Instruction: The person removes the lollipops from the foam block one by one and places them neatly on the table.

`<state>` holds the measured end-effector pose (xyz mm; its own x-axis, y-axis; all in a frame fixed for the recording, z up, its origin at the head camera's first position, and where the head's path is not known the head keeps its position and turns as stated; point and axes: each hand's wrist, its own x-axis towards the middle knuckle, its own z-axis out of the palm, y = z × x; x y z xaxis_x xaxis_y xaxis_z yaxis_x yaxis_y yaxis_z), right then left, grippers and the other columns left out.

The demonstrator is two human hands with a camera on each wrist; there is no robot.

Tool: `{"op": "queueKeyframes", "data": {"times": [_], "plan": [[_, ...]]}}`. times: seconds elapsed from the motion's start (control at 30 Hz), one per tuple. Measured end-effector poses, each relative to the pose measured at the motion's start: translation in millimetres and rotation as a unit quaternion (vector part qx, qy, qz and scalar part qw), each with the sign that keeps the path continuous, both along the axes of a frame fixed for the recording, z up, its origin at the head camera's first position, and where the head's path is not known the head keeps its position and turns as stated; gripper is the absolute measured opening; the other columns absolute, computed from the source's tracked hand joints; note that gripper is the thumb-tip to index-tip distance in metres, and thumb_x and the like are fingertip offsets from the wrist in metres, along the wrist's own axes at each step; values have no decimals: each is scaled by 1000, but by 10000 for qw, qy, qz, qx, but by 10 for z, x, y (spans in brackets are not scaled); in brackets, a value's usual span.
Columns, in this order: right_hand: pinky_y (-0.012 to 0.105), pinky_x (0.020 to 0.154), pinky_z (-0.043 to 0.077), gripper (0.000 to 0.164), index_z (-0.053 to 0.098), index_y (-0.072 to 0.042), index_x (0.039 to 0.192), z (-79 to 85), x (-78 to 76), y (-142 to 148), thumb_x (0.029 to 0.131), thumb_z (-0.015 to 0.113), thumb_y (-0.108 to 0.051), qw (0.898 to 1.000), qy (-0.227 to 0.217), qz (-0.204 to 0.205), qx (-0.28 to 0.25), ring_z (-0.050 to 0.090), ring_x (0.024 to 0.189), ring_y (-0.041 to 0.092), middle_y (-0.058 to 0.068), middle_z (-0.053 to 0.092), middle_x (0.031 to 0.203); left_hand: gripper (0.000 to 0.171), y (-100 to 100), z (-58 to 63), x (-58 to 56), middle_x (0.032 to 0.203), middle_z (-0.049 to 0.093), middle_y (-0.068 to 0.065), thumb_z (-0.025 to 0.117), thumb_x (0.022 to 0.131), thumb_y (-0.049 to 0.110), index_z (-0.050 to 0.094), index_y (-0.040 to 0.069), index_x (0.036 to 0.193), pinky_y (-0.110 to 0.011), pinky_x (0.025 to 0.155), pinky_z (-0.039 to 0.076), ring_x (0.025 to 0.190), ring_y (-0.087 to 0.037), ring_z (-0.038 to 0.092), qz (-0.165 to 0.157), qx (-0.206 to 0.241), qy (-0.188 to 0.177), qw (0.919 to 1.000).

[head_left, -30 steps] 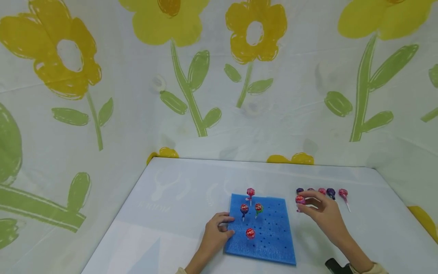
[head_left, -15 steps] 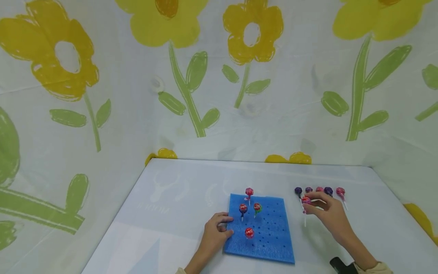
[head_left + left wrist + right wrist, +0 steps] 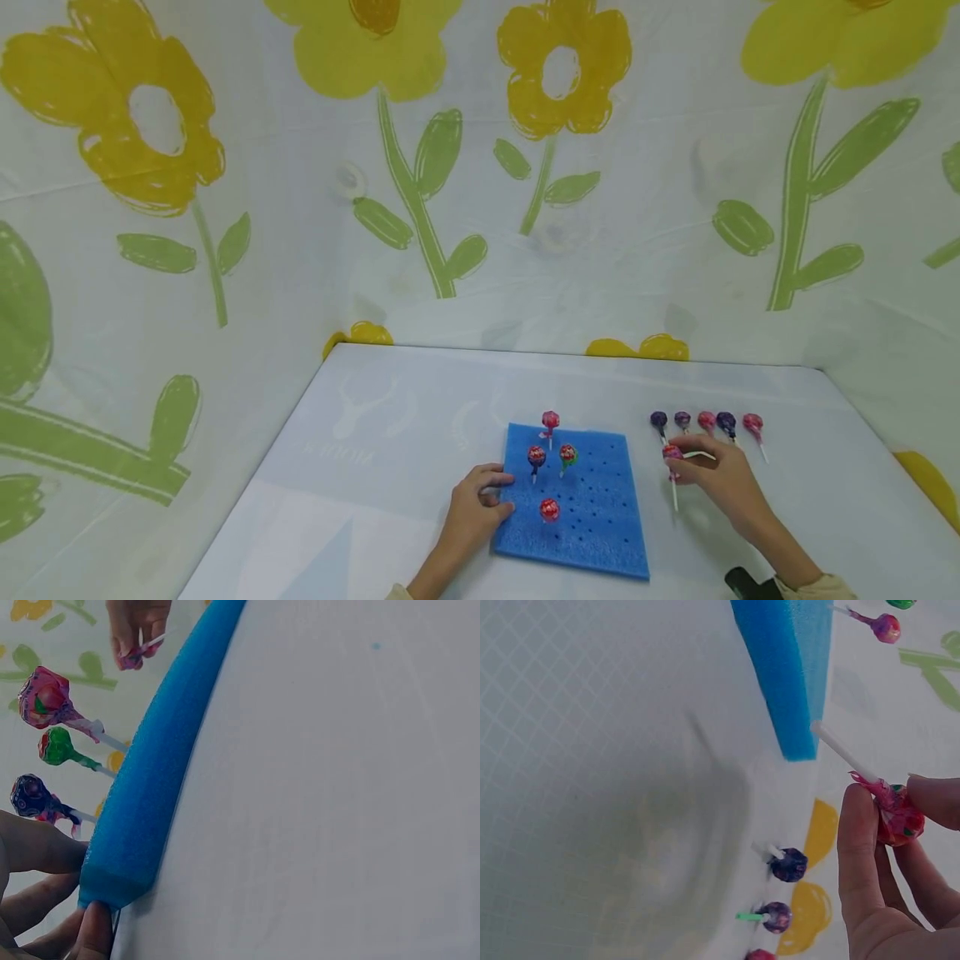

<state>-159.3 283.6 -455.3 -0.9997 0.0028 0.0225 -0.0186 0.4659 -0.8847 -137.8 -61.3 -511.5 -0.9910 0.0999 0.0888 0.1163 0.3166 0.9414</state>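
Lollipop [image 3: 892, 806] with a round, glossy red-and-pink wrapper and white stick is pinched, stick downward, by closed fingers of the right hand [image 3: 722, 479], beyond the right edge of the blue perforated foam board [image 3: 600, 546]. White bench [image 3: 300, 492] shows between. The left hand's [image 3: 472, 508] loosely parted fingers touch the board's left edge.

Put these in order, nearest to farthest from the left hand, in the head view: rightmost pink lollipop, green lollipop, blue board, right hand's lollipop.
1. Blue board: touching the left hand.
2. Green lollipop: standing in the board.
3. Lollipop in the right hand: right of the board.
4. Rightmost pink lollipop: lying far right.
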Motion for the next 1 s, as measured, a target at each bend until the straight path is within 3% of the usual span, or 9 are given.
{"op": "queueKeyframes", "data": {"times": [0.3, 0.73, 1.0], "plan": [[28, 68, 55, 47, 56, 9, 121, -149, -78, 34, 87, 68, -21, 9987, -451, -18, -257, 67, 83, 19, 18, 62, 105, 31, -26, 23, 15, 121, 56, -13, 72, 71, -4, 70, 3, 102, -23, 70, 51, 94, -20, 60, 28, -5, 31, 10000], [24, 65, 53, 42, 61, 7, 115, -256, -137, 82, 84, 71, -18, 9930, -1057, -282, 442, 62, 79, 14, 14, 63, 103, 31, 5, 8, 9, 121, 56, -11, 72, 72, -4, 70, 4, 102, -22, 69, 51, 88, -16, 58, -10, 61, -63, 10000], [26, 63, 54, 39, 60, 9, 112, -320, -142, 88, 84, 70, -16, 9923, -1046, -280, 606, 63, 77, 18, 12, 65, 96, 32, 4, 28, 9, 122, 56, -11, 72, 72, -4, 69, 3, 102, -22, 69, 50, 85, -15, 58, 34, 108, -75, 9999]]}}
